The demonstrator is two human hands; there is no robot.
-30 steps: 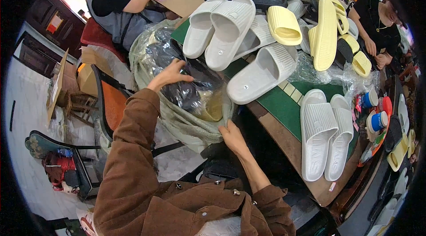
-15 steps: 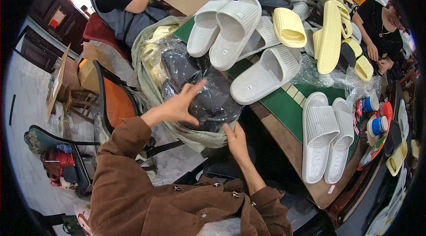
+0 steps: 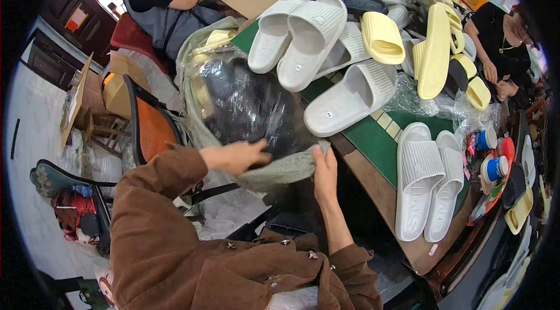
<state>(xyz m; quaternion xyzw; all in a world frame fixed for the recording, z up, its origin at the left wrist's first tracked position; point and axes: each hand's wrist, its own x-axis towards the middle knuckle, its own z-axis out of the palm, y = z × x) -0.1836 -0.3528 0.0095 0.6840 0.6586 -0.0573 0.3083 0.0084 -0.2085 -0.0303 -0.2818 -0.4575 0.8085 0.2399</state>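
A pale green woven sack stands open in front of me, beside the table. It holds black slippers in clear plastic wrap, with pale yellow ones in wrap along its far left side. My left hand is over the near rim, against the black bundle; its fingers are partly bent and blurred, and whether they grip anything is unclear. At the sack's right edge, my right hand pinches the rim, thumb uppermost. Just above it, a grey slide slipper lies at the table edge.
Grey, yellow and black slippers heap over the green-topped table. A grey pair stands near its front corner, by blue-and-white rolls. One person sits far left, another at right. An orange-backed chair stands left of the sack.
My left hand has come down and nearer to me, from above the bundle to the near rim. My right hand has shifted slightly right and up. The black bundle sits differently, its plastic drawn smoother.
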